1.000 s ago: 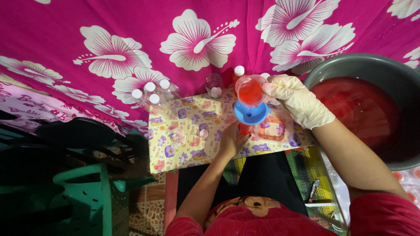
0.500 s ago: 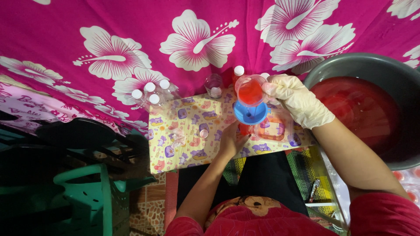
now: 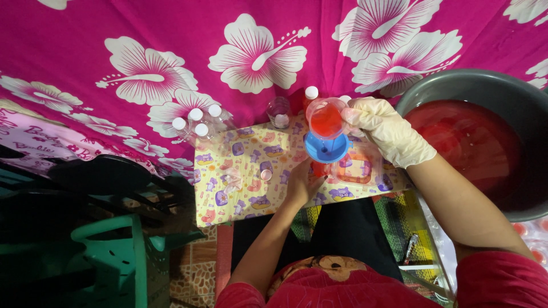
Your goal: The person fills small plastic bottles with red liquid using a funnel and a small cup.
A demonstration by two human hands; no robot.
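Right hand, gloved: grasping clear cup of red liquid, tipped over blue funnel directly below. Left hand, bare: clasped around bottle under the funnel, upright on patterned worktop. Grey basin of red liquid to the right; capped bottles left.

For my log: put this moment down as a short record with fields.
Right hand: gloved right hand tilts a clear cup of red liquid over a blue funnel
Left hand: bare left hand grips a small bottle under the funnel
Surface: patterned yellow mat
Nearby: capped clear bottles; empty clear cup
Right side: grey basin of red liquid
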